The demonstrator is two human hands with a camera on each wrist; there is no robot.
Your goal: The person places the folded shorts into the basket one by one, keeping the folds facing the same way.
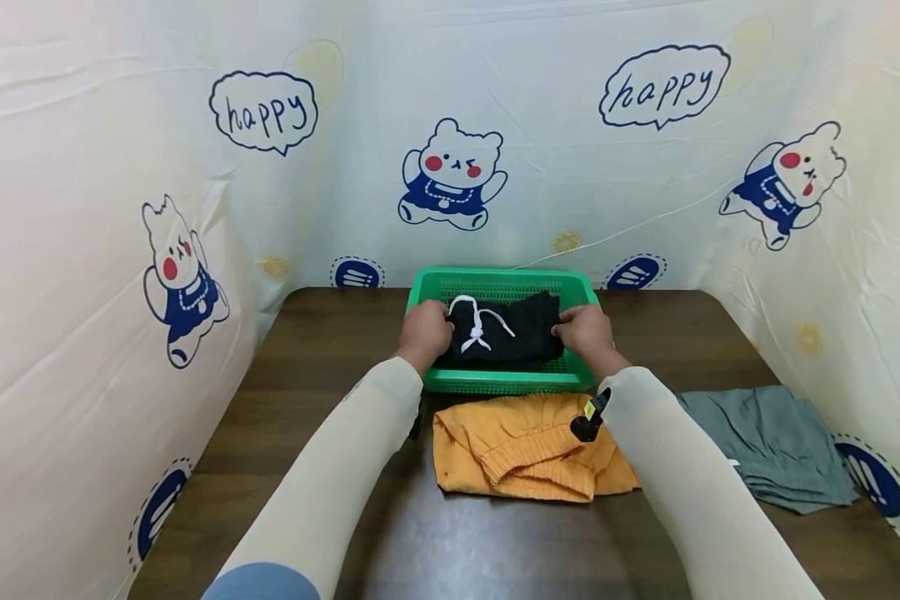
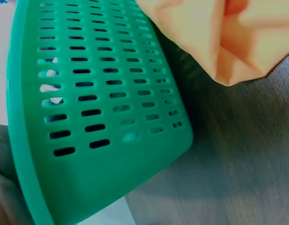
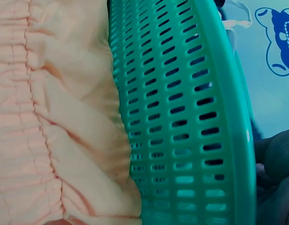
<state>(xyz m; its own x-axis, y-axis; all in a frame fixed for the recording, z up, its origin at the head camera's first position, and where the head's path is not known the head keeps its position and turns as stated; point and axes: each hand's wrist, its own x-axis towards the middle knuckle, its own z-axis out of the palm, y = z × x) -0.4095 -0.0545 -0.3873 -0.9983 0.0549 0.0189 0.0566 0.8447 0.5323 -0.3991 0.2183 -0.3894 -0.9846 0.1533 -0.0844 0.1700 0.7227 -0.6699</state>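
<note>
Folded black shorts [image 1: 528, 333] with a white drawstring tied at the front lie within the green perforated basket [image 1: 510, 381]. My left hand [image 1: 424, 332] grips their left edge, and my right hand [image 1: 587, 333] pinches the right edge between thumb and fingers. In the left wrist view the basket wall [image 2: 88, 173] hides most of the left hand [image 2: 8, 197]. Likewise, only part of the right hand [image 3: 277, 173] shows past the basket rim [image 3: 238, 140] in the right wrist view.
Folded orange shorts [image 1: 525, 450] with an elastic waistband lie right in front of the basket, partly under the right forearm. A grey-green folded garment [image 1: 780, 442] rests on the wooden table [image 1: 300, 433] at the right. A printed white curtain [image 1: 540, 200] encloses the back and sides.
</note>
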